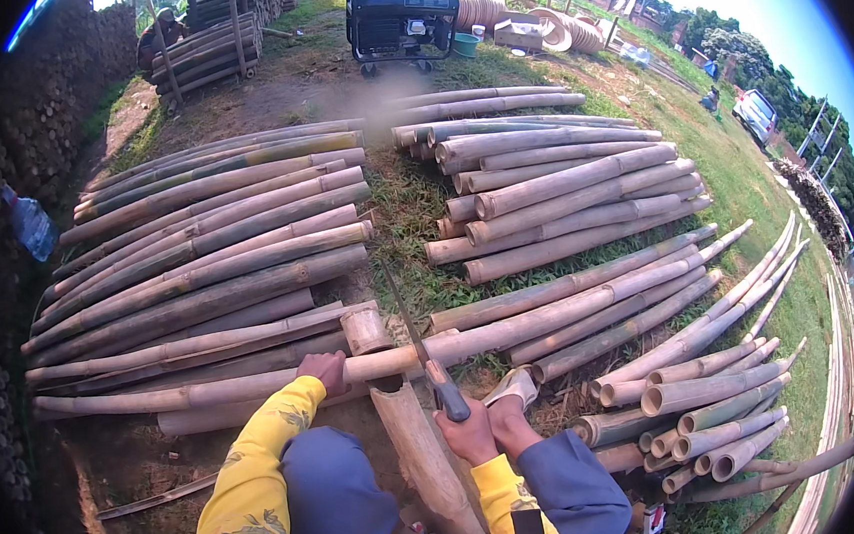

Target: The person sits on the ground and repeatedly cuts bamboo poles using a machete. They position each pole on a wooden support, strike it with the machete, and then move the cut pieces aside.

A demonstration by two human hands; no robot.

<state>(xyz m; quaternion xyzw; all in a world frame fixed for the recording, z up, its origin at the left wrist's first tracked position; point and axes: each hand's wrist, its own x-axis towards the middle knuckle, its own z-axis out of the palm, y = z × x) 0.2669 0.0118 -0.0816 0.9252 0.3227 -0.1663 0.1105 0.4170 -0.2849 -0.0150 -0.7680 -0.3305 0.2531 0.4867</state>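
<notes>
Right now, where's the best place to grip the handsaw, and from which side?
Probably the handle, from the person's near right side, where the right hand already holds it: it slants back toward the body, while the thin blade points away across the bamboo pole.

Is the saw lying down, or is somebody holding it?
Held: the right hand is wrapped around the handle of the saw, and its blade crosses the long bamboo pole.
</notes>
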